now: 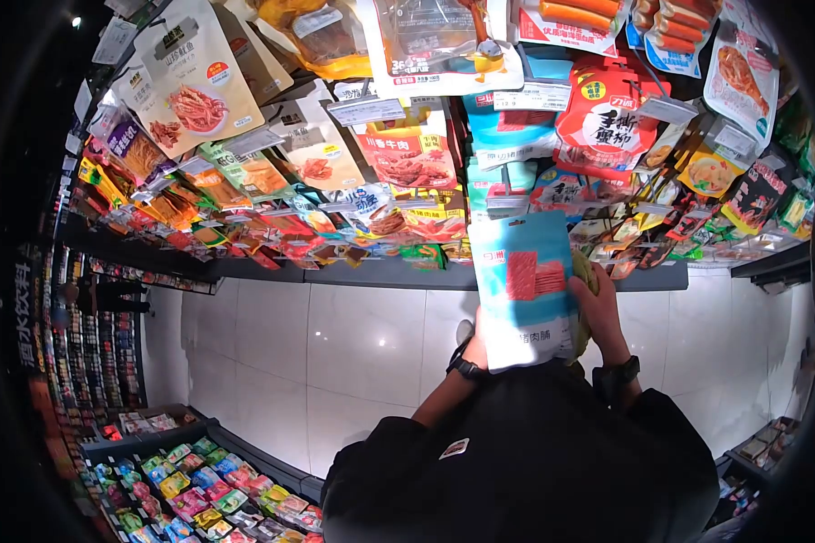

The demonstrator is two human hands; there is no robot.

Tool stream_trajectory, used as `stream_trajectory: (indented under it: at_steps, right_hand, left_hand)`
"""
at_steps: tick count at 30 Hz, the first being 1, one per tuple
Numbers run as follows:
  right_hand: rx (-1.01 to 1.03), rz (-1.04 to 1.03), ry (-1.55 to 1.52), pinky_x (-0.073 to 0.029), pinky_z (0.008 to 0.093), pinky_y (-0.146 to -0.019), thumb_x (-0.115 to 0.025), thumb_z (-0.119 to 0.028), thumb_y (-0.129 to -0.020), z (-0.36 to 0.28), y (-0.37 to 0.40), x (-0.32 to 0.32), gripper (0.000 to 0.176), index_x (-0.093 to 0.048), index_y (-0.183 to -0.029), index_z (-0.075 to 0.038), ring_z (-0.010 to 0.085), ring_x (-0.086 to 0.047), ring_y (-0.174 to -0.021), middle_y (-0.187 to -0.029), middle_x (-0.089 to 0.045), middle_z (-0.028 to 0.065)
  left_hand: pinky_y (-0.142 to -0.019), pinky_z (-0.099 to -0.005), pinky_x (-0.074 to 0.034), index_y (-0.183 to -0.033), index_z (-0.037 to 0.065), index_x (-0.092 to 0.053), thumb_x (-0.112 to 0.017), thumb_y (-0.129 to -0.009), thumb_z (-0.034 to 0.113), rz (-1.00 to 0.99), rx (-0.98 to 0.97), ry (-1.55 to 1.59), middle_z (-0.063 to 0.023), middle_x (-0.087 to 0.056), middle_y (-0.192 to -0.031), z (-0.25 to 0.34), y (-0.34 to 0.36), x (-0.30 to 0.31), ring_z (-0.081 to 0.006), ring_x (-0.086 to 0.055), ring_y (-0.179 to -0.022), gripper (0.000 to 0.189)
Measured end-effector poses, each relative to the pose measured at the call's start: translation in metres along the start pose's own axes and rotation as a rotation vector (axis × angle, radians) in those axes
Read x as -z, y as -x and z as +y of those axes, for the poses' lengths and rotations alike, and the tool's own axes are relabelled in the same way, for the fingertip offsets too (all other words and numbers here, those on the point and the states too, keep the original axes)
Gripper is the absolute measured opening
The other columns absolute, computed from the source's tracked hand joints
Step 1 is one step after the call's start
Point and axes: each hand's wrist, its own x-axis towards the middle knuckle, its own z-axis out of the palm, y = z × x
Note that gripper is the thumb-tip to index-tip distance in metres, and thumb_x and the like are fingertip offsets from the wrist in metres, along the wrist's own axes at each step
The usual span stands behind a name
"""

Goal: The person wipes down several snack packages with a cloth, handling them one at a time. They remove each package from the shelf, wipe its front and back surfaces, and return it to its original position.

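A blue and white pouch of dried pork slices is held upright in front of my chest, its printed front facing up at me. My left hand grips its lower left edge, with the fingers hidden behind the pouch. At the right edge my right hand is closed, thumb against the pouch's side. A green packet shows behind the pouch, between it and my right palm; its kind is hidden. Similar blue pouches hang on the rack just beyond.
Hanging snack packets fill the rack ahead, including a red crab-stick pouch and a beige pouch. Price tags jut out on hooks. A bin of colourful packets stands behind at the lower left. Another person is at far left.
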Motion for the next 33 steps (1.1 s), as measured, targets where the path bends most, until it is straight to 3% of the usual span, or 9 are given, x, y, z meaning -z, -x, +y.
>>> stream_trajectory:
  at_steps: [3, 6, 9, 12, 15, 18, 24, 29, 33]
  right_hand:
    - [0.005, 0.096, -0.364, -0.05, 0.0296, -0.091, -0.054, -0.018, -0.098, 0.0, -0.006, 0.015, 0.044, -0.054, -0.136, 0.004, 0.0151, -0.061, -0.103, -0.119, -0.065, 0.01]
    - [0.206, 0.043, -0.239, -0.048, 0.0346, -0.097, -0.048, -0.019, -0.096, -0.032, -0.008, 0.018, 0.049, -0.05, -0.14, 0.003, 0.0235, -0.059, -0.113, -0.131, -0.057, 0.0143]
    - [0.596, -0.19, 0.485, -0.046, 0.0424, -0.105, -0.058, -0.013, -0.093, -0.062, -0.006, -0.008, 0.049, -0.051, -0.139, 0.002, 0.0417, -0.056, -0.123, -0.14, -0.049, 0.022]
    - [0.791, -0.535, 0.573, -0.047, 0.0459, -0.105, -0.064, -0.01, -0.092, -0.06, -0.005, -0.041, 0.047, -0.058, -0.138, -0.007, 0.0375, -0.057, -0.122, -0.14, -0.056, 0.0154]
    - [0.858, -0.545, 0.724, -0.048, 0.0476, -0.102, -0.065, -0.013, -0.092, -0.06, -0.017, -0.045, 0.046, -0.06, -0.137, -0.009, 0.0347, -0.059, -0.12, -0.142, -0.057, 0.0125]
    - [0.736, -0.373, 0.732, -0.047, 0.0478, -0.103, -0.065, -0.016, -0.093, -0.06, -0.032, -0.05, 0.046, -0.06, -0.138, -0.011, 0.0347, -0.058, -0.12, -0.146, -0.056, 0.0109]
    - [0.946, -0.558, 0.738, -0.045, 0.0471, -0.106, -0.065, -0.02, -0.094, -0.064, -0.015, -0.075, 0.046, -0.06, -0.138, -0.011, 0.0359, -0.057, -0.122, -0.148, -0.055, 0.0095]
    - [0.665, -0.414, 0.751, -0.044, 0.0472, -0.107, -0.058, -0.021, -0.097, -0.051, -0.041, -0.071, 0.043, -0.06, -0.139, -0.011, 0.0354, -0.057, -0.123, -0.152, -0.053, 0.0089]
    - [0.718, -0.358, 0.801, -0.044, 0.0477, -0.108, -0.057, -0.02, -0.098, -0.047, -0.024, -0.066, 0.044, -0.06, -0.141, -0.011, 0.0358, -0.057, -0.124, -0.152, -0.053, 0.0096]
  left_hand:
    - [-0.096, -0.0492, -0.054, -0.135, 0.008, -0.06, -0.037, -0.11, 0.043, -0.042, -0.021, -0.104, -0.0176, -0.062, -0.139, 0.002, 0.001, -0.009, -0.0372, -0.064, -0.118, 0.049]
    - [-0.096, -0.0492, -0.054, -0.135, 0.008, -0.06, -0.037, -0.11, 0.042, -0.066, -0.038, -0.137, -0.0176, -0.061, -0.14, 0.003, -0.002, -0.019, -0.0374, -0.063, -0.119, 0.048]
    - [-0.096, -0.0492, -0.054, -0.135, 0.008, -0.06, -0.037, -0.11, 0.042, -0.086, -0.048, -0.152, -0.0176, -0.06, -0.141, 0.001, -0.01, -0.022, -0.0377, -0.063, -0.12, 0.048]
    - [-0.096, -0.0492, -0.053, -0.135, 0.008, -0.06, -0.037, -0.11, 0.041, -0.097, -0.057, -0.15, -0.0177, -0.06, -0.141, -0.001, -0.016, -0.025, -0.0379, -0.062, -0.121, 0.047]
    - [-0.097, -0.0492, -0.053, -0.135, 0.008, -0.06, -0.037, -0.11, 0.041, -0.102, -0.073, -0.15, -0.0177, -0.059, -0.142, 0.0, -0.018, -0.027, -0.0382, -0.061, -0.122, 0.047]
    - [-0.097, -0.0493, -0.053, -0.135, 0.008, -0.06, -0.037, -0.11, 0.04, -0.117, -0.087, -0.127, -0.0177, -0.058, -0.143, -0.001, -0.022, -0.029, -0.0385, -0.061, -0.123, 0.046]
    - [-0.097, -0.0493, -0.053, -0.135, 0.008, -0.06, -0.037, -0.11, 0.039, -0.128, -0.104, -0.108, -0.0177, -0.057, -0.145, 0.004, -0.02, -0.032, -0.039, -0.06, -0.125, 0.046]
    - [-0.097, -0.0494, -0.053, -0.135, 0.009, -0.06, -0.037, -0.11, 0.038, -0.107, -0.137, -0.166, -0.0177, -0.056, -0.146, 0.008, -0.014, -0.03, -0.0394, -0.059, -0.126, 0.045]
    - [-0.097, -0.0494, -0.053, -0.135, 0.009, -0.06, -0.037, -0.11, 0.037, -0.094, -0.144, -0.2, -0.0177, -0.055, -0.147, 0.014, -0.003, -0.031, -0.0398, -0.058, -0.128, 0.044]
